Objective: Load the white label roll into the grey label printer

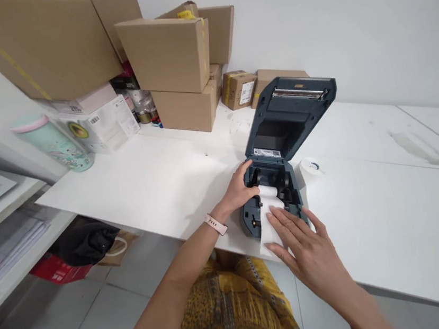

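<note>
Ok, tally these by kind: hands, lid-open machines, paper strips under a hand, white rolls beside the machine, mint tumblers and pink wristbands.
Hands: 2, left hand and right hand
Lid-open machine: 1
Paper strip: 1
White roll: 1
Mint tumbler: 1
Pink wristband: 1
Total: 7

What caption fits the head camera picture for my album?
Right hand on a strip of white paper, left hand on the open dark blue-grey plastic printer.

1 left hand (238,188), 1 right hand (303,239), 1 printer (288,124), 1 paper strip (268,228), 1 loose white roll (308,169), 1 wristband (216,224), 1 tumbler (56,142), 1 bench (157,177). Cardboard boxes (166,53): at least 6, overlapping, exact number unclear.
</note>
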{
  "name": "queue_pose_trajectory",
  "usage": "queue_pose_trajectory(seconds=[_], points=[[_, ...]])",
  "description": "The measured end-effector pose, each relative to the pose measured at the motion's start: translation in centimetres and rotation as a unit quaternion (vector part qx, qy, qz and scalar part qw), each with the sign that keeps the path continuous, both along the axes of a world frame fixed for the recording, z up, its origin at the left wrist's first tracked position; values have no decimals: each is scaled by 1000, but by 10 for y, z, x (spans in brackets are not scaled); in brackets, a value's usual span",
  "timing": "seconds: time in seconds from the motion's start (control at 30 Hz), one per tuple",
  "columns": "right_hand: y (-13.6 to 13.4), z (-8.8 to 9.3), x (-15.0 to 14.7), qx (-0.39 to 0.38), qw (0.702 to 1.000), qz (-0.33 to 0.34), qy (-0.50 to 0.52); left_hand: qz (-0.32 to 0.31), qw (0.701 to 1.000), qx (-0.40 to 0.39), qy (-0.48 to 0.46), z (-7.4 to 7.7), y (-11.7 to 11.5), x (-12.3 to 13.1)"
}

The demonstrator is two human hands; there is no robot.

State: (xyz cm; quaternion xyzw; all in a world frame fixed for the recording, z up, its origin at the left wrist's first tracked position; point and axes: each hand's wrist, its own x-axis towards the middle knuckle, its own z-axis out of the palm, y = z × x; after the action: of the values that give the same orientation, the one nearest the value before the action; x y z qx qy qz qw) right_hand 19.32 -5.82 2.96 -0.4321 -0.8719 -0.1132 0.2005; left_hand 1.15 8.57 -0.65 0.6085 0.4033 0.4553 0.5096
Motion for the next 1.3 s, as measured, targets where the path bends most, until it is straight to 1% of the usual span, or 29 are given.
queue_pose_trajectory(seconds=[0.17,0.4,0.53,0.63,0.7,0.73,0.8,0.87,0.9,0.93,0.97,1.0,1.03,1.07,1.1,1.13,1.17,1.2,1.23,1.27,1.3], points=[[-4,-4,-4,14,1000,-14,12,5,1000,0,-14,-2,2,1],[-5,-4,-2,-9,999,-13,38,4,1000,-2,-21,-4,0,0],[-5,-5,-1,-13,999,-8,42,4,1000,-3,-15,-4,3,0],[-5,-6,-2,-18,999,-7,45,4,1000,4,8,0,2,0],[-6,-7,-2,-20,999,-8,48,12,999,17,41,4,-8,-2],[-7,-6,0,-23,998,-7,51,15,998,22,58,6,-16,-3],[-7,-4,5,-41,997,13,63,8,997,22,75,10,-41,-7],[-1,5,16,-80,990,48,104,-14,998,-5,69,12,-69,-12],[6,11,23,-94,984,52,144,-20,997,-21,65,13,-83,-15],[18,19,30,-92,975,38,197,-29,997,-39,59,13,-95,-17],[33,30,37,-79,963,7,258,-36,997,-54,52,14,-105,-19],[54,41,44,-39,945,-49,322,-37,996,-65,44,14,-112,-20],[78,54,50,15,920,-106,377,-36,996,-72,37,14,-118,-20],[105,68,55,32,902,-132,411,-30,996,-77,30,14,-122,-20],[134,82,58,15,889,-129,439,-23,996,-80,24,14,-124,-20],[162,96,59,-24,869,-119,480,-15,996,-83,19,13,-126,-19],[187,110,59,-81,857,-120,494,-9,996,-86,15,12,-128,-17],[207,122,57,-103,854,-122,496,-2,996,-89,12,11,-129,-16],[222,132,54,-128,852,-114,495,6,996,-92,8,9,-130,-14],[230,139,51,-138,856,-108,486,15,996,-93,3,7,-132,-13],[231,144,48,-133,863,-98,477,25,995,-94,-4,5,-133,-11]])
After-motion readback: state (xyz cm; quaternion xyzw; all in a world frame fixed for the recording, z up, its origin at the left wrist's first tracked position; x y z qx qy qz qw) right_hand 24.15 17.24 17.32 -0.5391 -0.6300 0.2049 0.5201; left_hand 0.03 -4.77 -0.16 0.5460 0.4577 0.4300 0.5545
